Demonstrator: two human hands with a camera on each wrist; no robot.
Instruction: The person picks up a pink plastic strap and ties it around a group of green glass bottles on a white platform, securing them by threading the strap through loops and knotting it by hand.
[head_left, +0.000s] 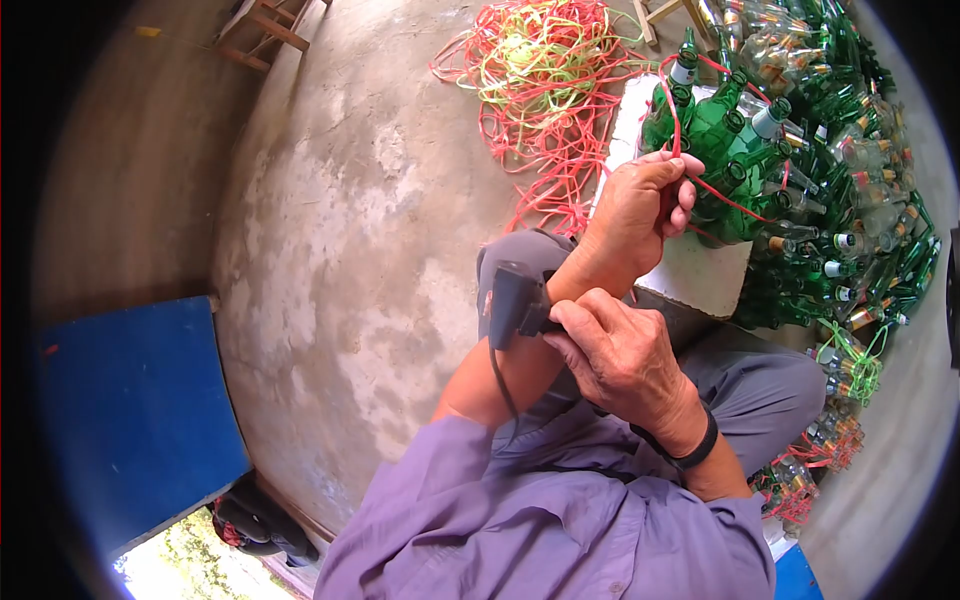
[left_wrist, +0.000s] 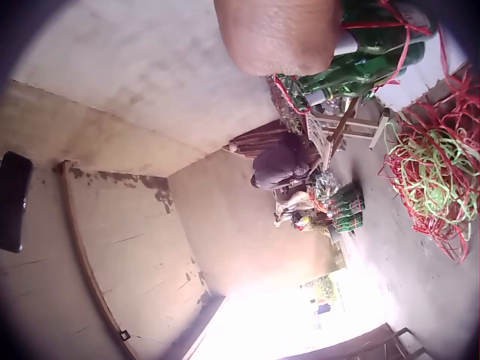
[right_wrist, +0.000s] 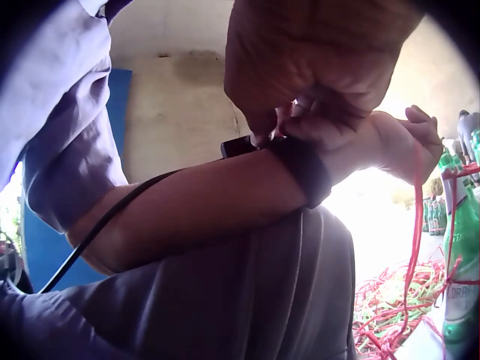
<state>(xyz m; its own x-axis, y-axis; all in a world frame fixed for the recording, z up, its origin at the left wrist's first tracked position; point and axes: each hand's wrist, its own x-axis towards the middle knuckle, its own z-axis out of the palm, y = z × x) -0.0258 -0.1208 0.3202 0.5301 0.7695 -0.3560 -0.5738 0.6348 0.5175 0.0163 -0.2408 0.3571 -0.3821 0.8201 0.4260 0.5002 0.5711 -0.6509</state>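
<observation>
In the head view the left hand (head_left: 645, 205) holds a red plastic strap (head_left: 676, 120) between thumb and fingers, beside green bottles (head_left: 725, 135) bound with the same strap. A black device (head_left: 515, 305) with a cable sits on the left wrist. The right hand (head_left: 630, 355) pinches the edge of that device or its band with thumb and fingers. From the right wrist view, the right hand (right_wrist: 322, 60) is at the black band (right_wrist: 304, 169) round the left wrist; the red strap (right_wrist: 418, 225) hangs from the left hand (right_wrist: 409, 150).
The bottles stand on a white block (head_left: 700, 275). Many loose bottles (head_left: 870, 200) are piled at the right. A tangle of red and green straps (head_left: 545, 75) lies on the floor beyond the knees. A blue panel (head_left: 145, 410) is at the left. Another person (left_wrist: 281, 161) sits farther off.
</observation>
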